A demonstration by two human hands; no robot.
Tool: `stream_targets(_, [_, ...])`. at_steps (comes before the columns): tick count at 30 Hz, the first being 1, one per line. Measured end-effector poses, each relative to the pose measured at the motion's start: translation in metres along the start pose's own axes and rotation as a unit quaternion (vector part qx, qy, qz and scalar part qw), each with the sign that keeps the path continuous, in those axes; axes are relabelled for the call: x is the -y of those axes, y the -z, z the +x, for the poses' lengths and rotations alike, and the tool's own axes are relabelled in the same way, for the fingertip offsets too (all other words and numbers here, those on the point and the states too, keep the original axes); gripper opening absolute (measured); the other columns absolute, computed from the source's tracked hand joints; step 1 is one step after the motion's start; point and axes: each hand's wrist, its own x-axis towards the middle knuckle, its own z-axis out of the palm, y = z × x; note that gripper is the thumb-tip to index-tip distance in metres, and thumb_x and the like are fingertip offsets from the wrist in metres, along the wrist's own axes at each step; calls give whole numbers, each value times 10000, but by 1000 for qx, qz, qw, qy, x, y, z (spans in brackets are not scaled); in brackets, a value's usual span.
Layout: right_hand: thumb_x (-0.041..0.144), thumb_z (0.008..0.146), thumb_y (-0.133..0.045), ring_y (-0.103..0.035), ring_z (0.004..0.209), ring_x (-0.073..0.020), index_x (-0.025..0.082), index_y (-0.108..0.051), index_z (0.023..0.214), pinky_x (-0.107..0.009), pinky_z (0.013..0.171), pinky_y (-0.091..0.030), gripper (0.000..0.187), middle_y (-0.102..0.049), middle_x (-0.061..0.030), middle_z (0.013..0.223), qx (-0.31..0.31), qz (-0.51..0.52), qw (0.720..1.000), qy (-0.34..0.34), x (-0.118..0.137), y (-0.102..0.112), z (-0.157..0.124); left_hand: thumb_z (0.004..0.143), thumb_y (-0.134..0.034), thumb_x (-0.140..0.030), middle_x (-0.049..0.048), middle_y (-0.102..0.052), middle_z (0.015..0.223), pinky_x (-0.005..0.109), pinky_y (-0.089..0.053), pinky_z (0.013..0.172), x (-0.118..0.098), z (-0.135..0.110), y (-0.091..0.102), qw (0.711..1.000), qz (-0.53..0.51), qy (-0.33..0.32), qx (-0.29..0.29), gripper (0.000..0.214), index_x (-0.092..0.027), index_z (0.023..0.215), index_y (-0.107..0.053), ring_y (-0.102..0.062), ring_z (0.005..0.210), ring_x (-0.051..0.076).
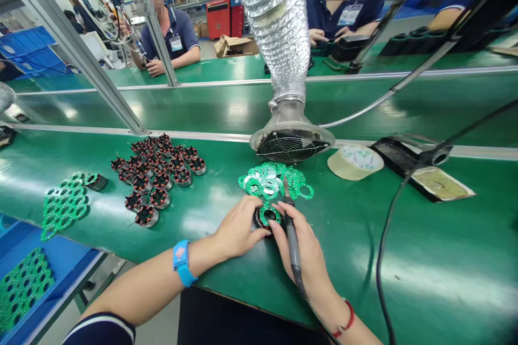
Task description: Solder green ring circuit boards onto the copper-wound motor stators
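Near the front edge of the green bench, my left hand (239,226) grips a motor stator with a green ring circuit board (269,216) on top. Its fingers and thumb close round the left side of the part. A soldering iron (292,240) lies in my right hand (303,242), its tip pointing away from me. The fingertips of that hand also touch the right side of the stator. Just beyond, a loose pile of green ring circuit boards (279,179) lies under the fume hood. Wound stators (161,175) with copper coils stand in a group to the left.
A fume extractor hood (292,143) hangs over the board pile. Right of it are a tape roll (355,163) and a soldering iron stand with a sponge (439,183). The iron's black cable (384,259) crosses the right side. Panelled boards (65,202) lie far left; co-workers sit opposite.
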Motion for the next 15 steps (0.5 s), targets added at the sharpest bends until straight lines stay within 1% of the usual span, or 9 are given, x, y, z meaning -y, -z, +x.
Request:
stream_targets(1, [403, 895, -502, -653, 967, -232, 232, -516, 1170, -404, 825, -525, 324, -667, -89, 1112, -2, -1, 1000, 1, -1, 0, 0, 766, -684, -196, 128, -536, 1191, 466, -460, 963, -1, -1, -2, 1000, 18, -5, -10, 499, -190, 1195, -429, -532, 1129, 279])
stream_targets(3, [410, 898, -497, -652, 954, -229, 233, -519, 1175, -401, 823, -523, 329, -665, -87, 1112, -2, -5, 1000, 0, -1, -2, 0, 775, -672, -180, 131, -550, 1218, 482, -437, 1000, -2, -2, -6, 999, 36, -1, -26, 482, -188, 1199, -443, -520, 1166, 284])
stream_targets(6, [418, 904, -483, -649, 945, -232, 225, -527, 1176, -400, 813, -527, 337, -664, -91, 1092, -11, -11, 1000, 6, -2, -5, 0, 770, -666, -143, 139, -558, 1262, 465, -410, 1044, -3, -2, -8, 999, 12, 28, -34, 507, -172, 1230, -453, -512, 1205, 273])
stream_targets(9, [423, 909, -469, -643, 961, -236, 217, -529, 1169, -393, 811, -530, 337, -664, -97, 1079, -22, -15, 1000, 13, -2, -7, -1, 760, -668, -126, 125, -577, 1267, 428, -416, 1046, -3, 0, -8, 997, -36, 67, -21, 511, -173, 1232, -479, -531, 1198, 255])
stream_targets(12, [437, 898, -478, -647, 977, -234, 222, -515, 1173, -395, 832, -526, 351, -666, -95, 1103, -7, -12, 1000, 4, -2, -3, 1, 769, -661, -140, 132, -562, 1290, 414, -407, 1051, -4, 2, -4, 995, -61, 81, 3, 533, -158, 1264, -464, -522, 1210, 252])
stream_targets(15, [462, 884, -473, -646, 1009, -241, 230, -493, 1180, -408, 871, -507, 377, -670, -95, 1122, 9, 3, 1000, -9, -4, 14, 13, 738, -720, -200, 172, -463, 1385, 441, -366, 1075, -9, 4, -1, 997, -32, 61, 28, 724, -135, 1359, -353, -447, 1273, 286])
